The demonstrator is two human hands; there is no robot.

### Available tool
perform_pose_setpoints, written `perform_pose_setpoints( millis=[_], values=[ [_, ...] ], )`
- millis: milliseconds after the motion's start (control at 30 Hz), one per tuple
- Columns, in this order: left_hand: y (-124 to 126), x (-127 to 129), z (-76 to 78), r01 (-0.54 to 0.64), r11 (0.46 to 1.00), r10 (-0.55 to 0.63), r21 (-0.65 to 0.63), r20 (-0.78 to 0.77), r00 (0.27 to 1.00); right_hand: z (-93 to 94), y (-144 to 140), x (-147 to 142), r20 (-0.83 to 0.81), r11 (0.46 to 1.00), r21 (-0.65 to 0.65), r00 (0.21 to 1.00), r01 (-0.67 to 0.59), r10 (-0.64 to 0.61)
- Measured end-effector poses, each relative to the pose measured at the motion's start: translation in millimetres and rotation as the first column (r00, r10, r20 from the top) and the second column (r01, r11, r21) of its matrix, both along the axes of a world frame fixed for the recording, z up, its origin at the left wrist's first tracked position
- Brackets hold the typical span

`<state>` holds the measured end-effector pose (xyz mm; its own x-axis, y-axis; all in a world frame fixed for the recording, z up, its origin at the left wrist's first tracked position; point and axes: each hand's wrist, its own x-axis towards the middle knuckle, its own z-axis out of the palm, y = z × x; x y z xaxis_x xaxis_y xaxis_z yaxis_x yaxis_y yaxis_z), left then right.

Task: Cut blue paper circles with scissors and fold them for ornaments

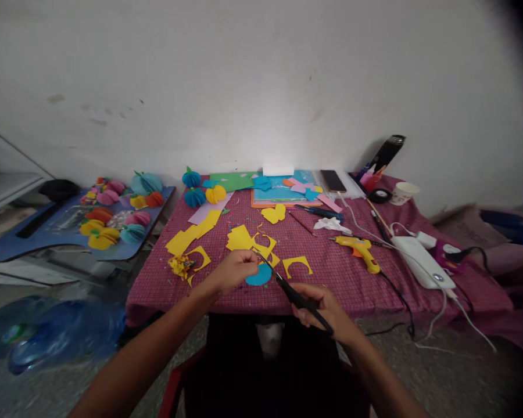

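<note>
My right hand (325,305) grips a pair of black-handled scissors (303,303) over the front edge of the table. Their blades point up and left, towards my left hand (240,267), whose fingers are closed near the tips; what they pinch, if anything, is hidden. A blue paper circle (258,274) lies on the cloth beneath the blades. Around it are yellow paper offcuts (297,267) with rounded cut-outs, and a stack of yellow paper pieces (239,237) sits just beyond my left hand. Yellow scraps (181,266) are heaped to its left.
A yellow glue gun (361,251) lies right, near a white power bank (422,264) and cables. Behind are coloured sheets (261,197), a phone (333,180) and a black bottle (387,152). Paper pumpkins (194,197) stand back left; more fill a blue side table (4,247).
</note>
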<state>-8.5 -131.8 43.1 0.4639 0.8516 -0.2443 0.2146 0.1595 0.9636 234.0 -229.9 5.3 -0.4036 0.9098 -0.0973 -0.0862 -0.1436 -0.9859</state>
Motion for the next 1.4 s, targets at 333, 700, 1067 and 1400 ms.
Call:
perform_pose_setpoints(
  millis=[333, 700, 1067, 1400],
  values=[
    [1.4, -0.1, 3.4, 0.037, 0.999, -0.037, 0.019, 0.012, 0.999, -5.1, -0.9, 4.7, -0.003, 1.0, 0.006, 1.0, -0.007, 0.007],
    [4.4, -0.2, 4.6, 0.087, 0.996, -0.087, -0.005, 0.002, 0.996, -5.1, -2.4, 5.2, -0.001, 1.0, 0.014, 1.0, -0.007, 0.007],
    [19.6, 1.4, 5.5, 0.101, 0.994, -0.099, 0.036, -0.05, 0.994, -8.5, 5.2, 4.1, 0.021, 1.0, -0.017, 1.0, 0.014, -0.014],
    [26.8, 10.7, -11.6, -0.276, 0.961, 0.261, 0.03, 0.234, 0.936, 12.7, 37.2, 25.3, 0.273, 0.966, 0.187, 0.935, 0.181, -0.228]
  ],
)
